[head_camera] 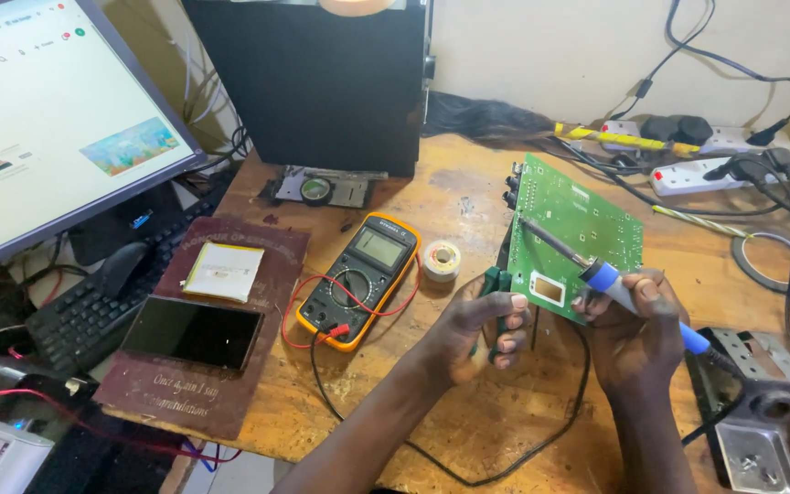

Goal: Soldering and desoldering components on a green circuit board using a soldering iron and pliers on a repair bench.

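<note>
My left hand (479, 331) grips green-handled pliers (494, 285) at the lower left edge of a green circuit board (571, 233), which stands tilted above the wooden table (468, 421). In my right hand (637, 334) I hold a blue-handled soldering iron (607, 279). Its metal tip rests on the board's upper left area, and its cable runs off to the right.
A yellow multimeter (358, 274) with red and black leads lies left of the board, next to a solder spool (441, 259). A phone (192, 332) and flat battery (224, 271) sit on a maroon book. Monitor (48, 119), keyboard (93, 306), power strips (715, 160), iron stand (752, 412).
</note>
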